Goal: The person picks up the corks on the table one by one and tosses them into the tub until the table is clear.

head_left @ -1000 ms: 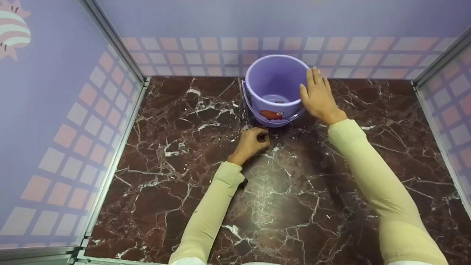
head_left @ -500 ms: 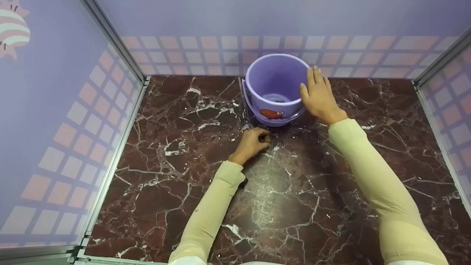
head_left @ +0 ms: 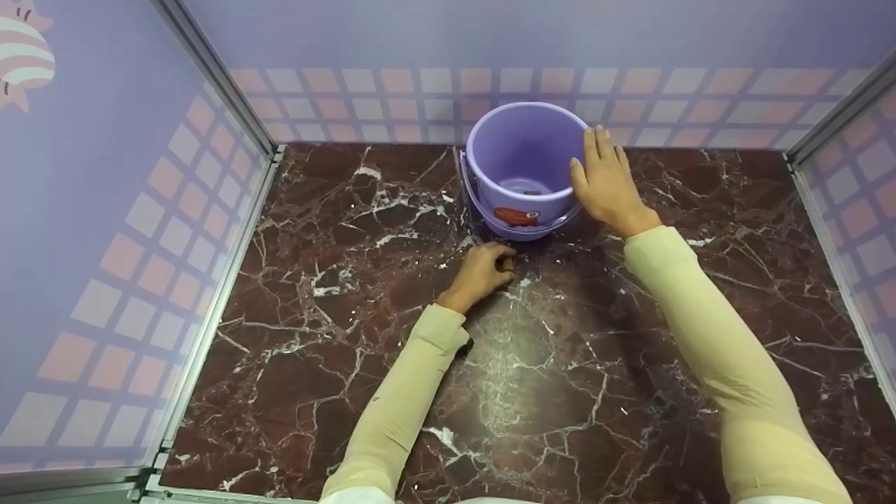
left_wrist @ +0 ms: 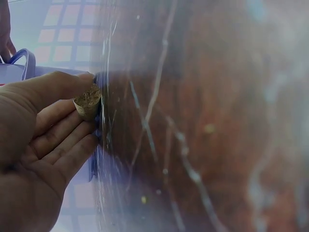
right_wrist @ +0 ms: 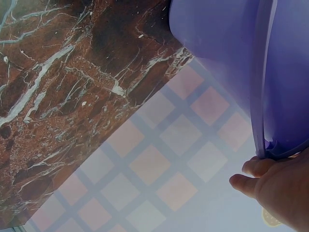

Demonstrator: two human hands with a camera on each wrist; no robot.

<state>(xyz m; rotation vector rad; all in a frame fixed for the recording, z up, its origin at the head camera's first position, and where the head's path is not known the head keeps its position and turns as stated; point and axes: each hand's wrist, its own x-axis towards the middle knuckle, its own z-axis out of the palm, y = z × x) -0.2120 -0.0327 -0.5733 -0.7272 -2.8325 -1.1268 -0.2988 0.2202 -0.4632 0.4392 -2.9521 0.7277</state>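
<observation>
A purple bucket (head_left: 516, 206) stands upright near the back wall, its handle hanging down in front and a red label below the rim. My right hand (head_left: 607, 187) rests on the right side of its rim with straight fingers; in the right wrist view the fingertips (right_wrist: 245, 183) touch by the handle's pivot. In front of the bucket my left hand (head_left: 479, 273) is low at the tabletop. Its thumb and fingers pinch a small cork (left_wrist: 88, 103), seen in the left wrist view at the table surface. The head view hides the cork.
The tabletop (head_left: 294, 392) is dark red marble with white veins and small pale crumbs. Purple walls with a tile pattern enclose it at the back (head_left: 392, 105) and sides. A small dark brown piece (head_left: 532, 193) shows at the bucket's bottom.
</observation>
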